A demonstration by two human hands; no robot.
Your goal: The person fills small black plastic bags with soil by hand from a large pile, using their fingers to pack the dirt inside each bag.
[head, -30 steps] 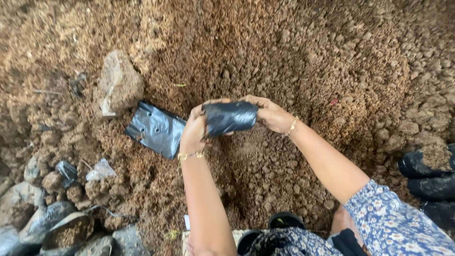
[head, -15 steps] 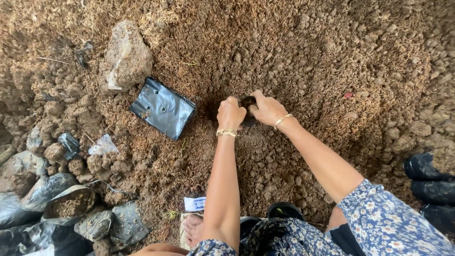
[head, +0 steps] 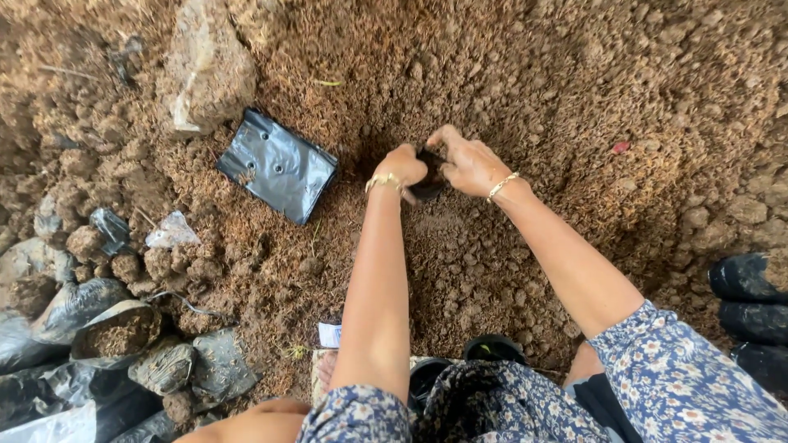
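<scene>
Both arms reached straight out. The left hand (head: pixel 400 166) and right hand (head: pixel 468 162) were close together, fingers curled down.

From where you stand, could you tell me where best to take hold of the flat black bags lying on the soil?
Probably pinch the flat black bags at the near right corner, coming from the hands' side; that corner lies free on loose soil.

Flat black plastic bag (head: pixel 277 166), rectangular with punched holes, laid on the soil left of centre, small black bag (head: pixel 427 182) held at the soil heap, filled and crumpled black bags (head: pixel 115 332) piled lower left, small white label (head: pixel 330 334) seen lower centre.
</scene>
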